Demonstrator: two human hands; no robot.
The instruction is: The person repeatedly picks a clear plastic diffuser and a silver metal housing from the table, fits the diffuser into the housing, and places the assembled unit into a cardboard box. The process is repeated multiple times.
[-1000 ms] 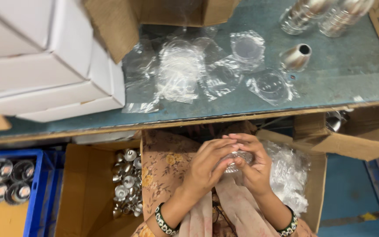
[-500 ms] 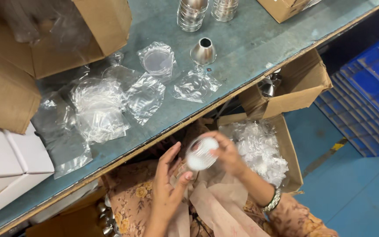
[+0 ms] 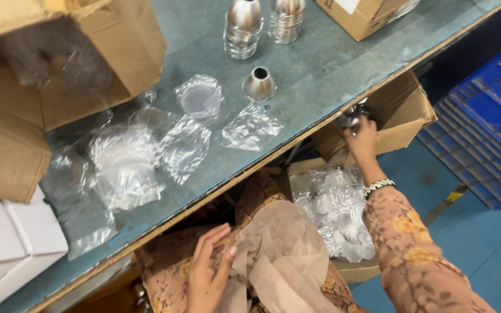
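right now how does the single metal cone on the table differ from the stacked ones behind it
The single metal cone stands alone beside clear plastic bags; the stacked cones are nested in tall piles. The single cone shows its dark open top; the stacked cones' tops look rounded and closed from here. Both are shiny silver metal, upright on the grey-green table.

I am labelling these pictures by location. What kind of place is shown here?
Probably a small factory packing bench: polished metal cones stand on the worktable, with clear plastic bags and cardboard boxes. The right hand reaches into one.

Metal piece (image 3: 352,113) (half hidden) behind fingers (image 3: 359,128)
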